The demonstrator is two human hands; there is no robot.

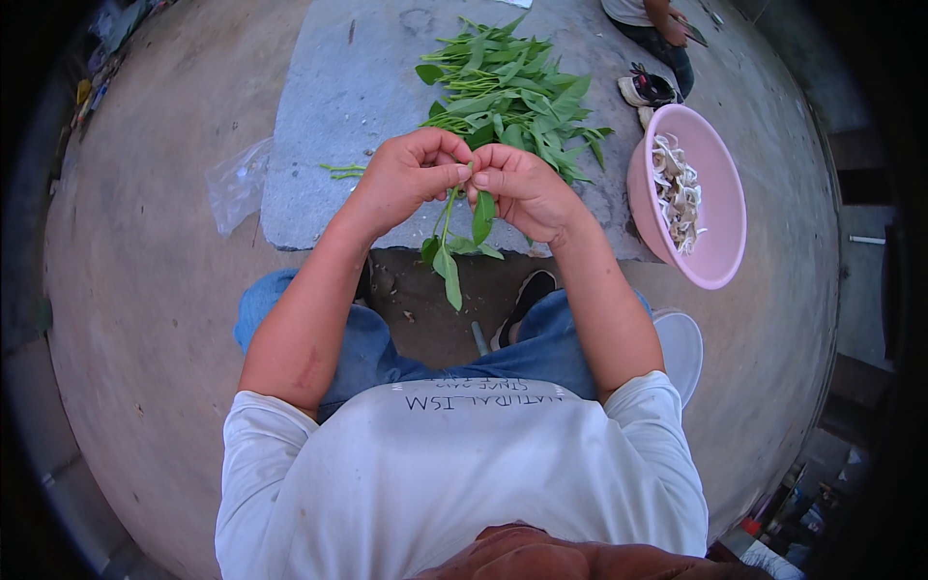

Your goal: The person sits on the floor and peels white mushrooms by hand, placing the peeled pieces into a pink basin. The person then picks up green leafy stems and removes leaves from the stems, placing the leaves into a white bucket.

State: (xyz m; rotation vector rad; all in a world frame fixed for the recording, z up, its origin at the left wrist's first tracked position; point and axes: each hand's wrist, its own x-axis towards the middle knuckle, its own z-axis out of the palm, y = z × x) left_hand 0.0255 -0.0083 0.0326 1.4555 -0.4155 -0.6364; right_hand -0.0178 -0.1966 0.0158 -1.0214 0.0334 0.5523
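Observation:
Between my two hands hangs a leafy green stem (pixel 448 217), its leaves pointing down past the near edge of a stone slab (pixel 326 109). My left hand (pixel 413 174) pinches the stem near its top between thumb and fingers. My right hand (pixel 518 185) meets it there, thumb and fingertips closed on the same stem beside a leaf. Just beyond my hands lies a heap of long-leaved greens (pixel 515 94), resembling water spinach, on the slab. A few short cut stems (pixel 344 171) lie left of my left hand.
A pink plastic basin (pixel 725 203) holding pale, shrivelled pieces (pixel 678 192) stands at the slab's right edge. A clear plastic bag (pixel 239 187) lies at the left edge. Shoes (pixel 647 90) and a seated person (pixel 656 32) are at the upper right.

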